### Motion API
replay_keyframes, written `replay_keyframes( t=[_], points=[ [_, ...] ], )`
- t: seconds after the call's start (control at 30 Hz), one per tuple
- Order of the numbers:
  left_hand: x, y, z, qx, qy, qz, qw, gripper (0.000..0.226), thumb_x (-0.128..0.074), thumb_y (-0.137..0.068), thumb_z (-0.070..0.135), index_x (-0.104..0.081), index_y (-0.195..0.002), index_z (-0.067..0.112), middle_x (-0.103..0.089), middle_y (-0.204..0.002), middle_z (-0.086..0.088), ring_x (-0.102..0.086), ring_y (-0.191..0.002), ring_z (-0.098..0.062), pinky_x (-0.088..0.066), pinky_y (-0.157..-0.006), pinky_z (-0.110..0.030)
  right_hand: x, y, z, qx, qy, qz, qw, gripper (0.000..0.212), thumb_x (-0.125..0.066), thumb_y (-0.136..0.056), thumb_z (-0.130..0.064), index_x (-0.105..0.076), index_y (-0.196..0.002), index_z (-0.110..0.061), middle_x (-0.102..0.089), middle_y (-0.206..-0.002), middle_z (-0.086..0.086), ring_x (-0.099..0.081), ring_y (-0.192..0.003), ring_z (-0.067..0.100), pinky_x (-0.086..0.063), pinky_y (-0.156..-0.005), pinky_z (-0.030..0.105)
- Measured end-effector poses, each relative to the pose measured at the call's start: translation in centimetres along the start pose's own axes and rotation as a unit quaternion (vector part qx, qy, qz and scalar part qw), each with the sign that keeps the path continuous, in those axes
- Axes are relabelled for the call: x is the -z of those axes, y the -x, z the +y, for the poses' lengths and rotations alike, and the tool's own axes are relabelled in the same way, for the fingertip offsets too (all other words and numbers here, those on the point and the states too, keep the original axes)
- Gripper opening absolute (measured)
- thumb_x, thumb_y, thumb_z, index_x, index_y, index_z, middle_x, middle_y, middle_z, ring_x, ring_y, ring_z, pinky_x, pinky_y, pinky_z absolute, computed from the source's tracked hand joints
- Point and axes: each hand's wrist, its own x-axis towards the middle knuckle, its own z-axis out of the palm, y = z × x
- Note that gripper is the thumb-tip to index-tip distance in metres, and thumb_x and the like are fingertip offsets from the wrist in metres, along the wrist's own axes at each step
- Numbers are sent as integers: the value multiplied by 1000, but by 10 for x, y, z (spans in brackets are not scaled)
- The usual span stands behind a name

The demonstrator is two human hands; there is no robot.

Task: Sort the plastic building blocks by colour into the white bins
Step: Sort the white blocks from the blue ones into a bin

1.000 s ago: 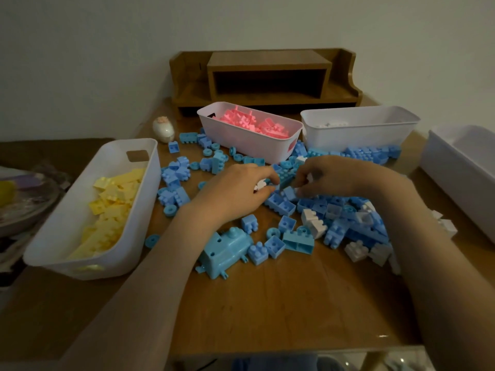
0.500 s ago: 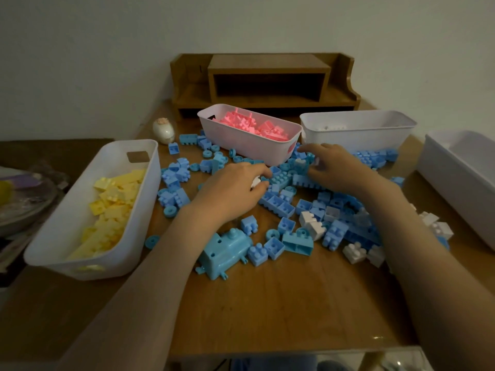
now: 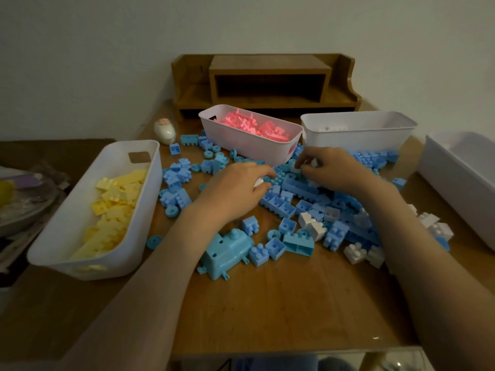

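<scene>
Yellow blocks (image 3: 117, 199) are held in the left bin (image 3: 80, 210), pink blocks (image 3: 254, 127) in the middle bin (image 3: 249, 147), and a few white blocks (image 3: 332, 127) in the right bin (image 3: 356, 139). Blue blocks (image 3: 278, 203) lie loose on the counter (image 3: 281, 303). The left hand (image 3: 235, 188) is curled in a grip round a white piece (image 3: 258, 182). A white block (image 3: 294, 167) is pinched by the right hand (image 3: 330, 170), which was a second ago nearer the pile's centre.

head-worn view, looking down, close over table (image 3: 267, 303)
</scene>
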Motion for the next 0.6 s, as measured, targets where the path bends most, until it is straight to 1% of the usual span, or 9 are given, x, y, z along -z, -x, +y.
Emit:
replay_keyframes(
  t=[0.07,0.1,0.17,0.23,0.3,0.37,0.47,0.53,0.6],
  points=[
    [0,-1,2,3,29,6,1000,26,-51,-96,30,-60,-121,28,-58,-125,4,-52,-112,-15,-41,-85,-25,-2,0,-1,7,-20,15,1000,15,-51,-92,-24,-60,-103,-25,-58,-85,2,-48,-66,8,-36,-54,20],
    [0,-2,4,10,56,11,998,22,-52,-96,30,-61,-115,26,-60,-118,2,-54,-107,-16,-44,-82,-27,-3,1,0,12,-34,21,999,15,-52,-92,-25,-60,-105,-25,-60,-92,4,-49,-67,7,-38,-55,20],
    [1,-5,9,29,105,27,994,15,-55,-94,33,-61,-100,21,-62,-98,1,-56,-91,-15,-42,-67,-23,-2,3,-1,14,-79,34,996,15,-54,-91,-27,-60,-104,-26,-61,-98,3,-51,-70,7,-40,-58,20],
    [7,-12,17,39,123,49,991,19,-57,-93,35,-57,-89,16,-55,-77,3,-50,-74,-13,-32,-54,-15,3,3,-6,11,-105,36,994,14,-56,-90,-29,-62,-102,-26,-60,-96,1,-53,-72,7,-43,-60,20],
    [16,-22,29,41,126,73,989,23,-55,-93,35,-53,-84,15,-48,-67,5,-46,-65,-12,-29,-49,-17,16,-2,-9,0,-102,49,994,13,-55,-90,-32,-62,-99,-24,-60,-89,-1,-55,-72,7,-45,-58,20],
    [26,-39,43,45,114,106,987,22,-51,-94,38,-52,-85,18,-48,-69,5,-46,-68,-14,-31,-51,-23,33,-11,-4,-21,-105,84,991,12,-52,-92,-32,-57,-98,-23,-60,-86,-1,-57,-73,11,-47,-59,24],
    [33,-74,59,39,116,143,982,22,-51,-94,42,-53,-87,22,-53,-77,4,-48,-71,-12,-32,-52,-22,59,-35,22,-60,-93,171,979,17,-51,-93,-26,-50,-106,-16,-59,-95,4,-58,-82,20,-47,-71,33],
    [30,-98,67,21,121,126,984,20,-51,-95,39,-51,-89,20,-54,-84,3,-49,-76,-13,-32,-54,-23,68,-50,40,-82,-82,198,973,26,-49,-94,-24,-47,-116,-10,-55,-98,7,-54,-85,23,-45,-73,34],
    [21,-126,75,-5,97,93,991,15,-49,-96,32,-47,-93,18,-51,-92,1,-48,-80,-14,-31,-56,-24,74,-66,57,-102,-64,216,969,26,-46,-95,-23,-44,-116,-9,-58,-102,12,-57,-86,27,-46,-72,37]
  ],
)
